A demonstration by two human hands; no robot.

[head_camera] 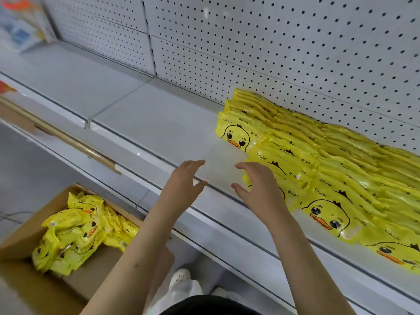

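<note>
Rows of yellow duck-print packs [318, 169] lie overlapping on the white shelf [159, 123], filling its right half up to the pegboard. My left hand [184, 187] hovers over the shelf's front edge, fingers relaxed and spread, holding nothing. My right hand [259, 189] is beside it, fingers loosely bent, right against the left end of the front row of packs and also holding nothing. More of the same packs [77, 230] lie jumbled in an open cardboard box [27, 242] on the floor at lower left.
A white pegboard back wall [295, 53] rises behind the shelf. The shelf's left half is bare. Blurred goods [20, 26] stand at the far upper left. A lower shelf edge [238, 242] juts out below. My white shoe [179, 278] is on the floor.
</note>
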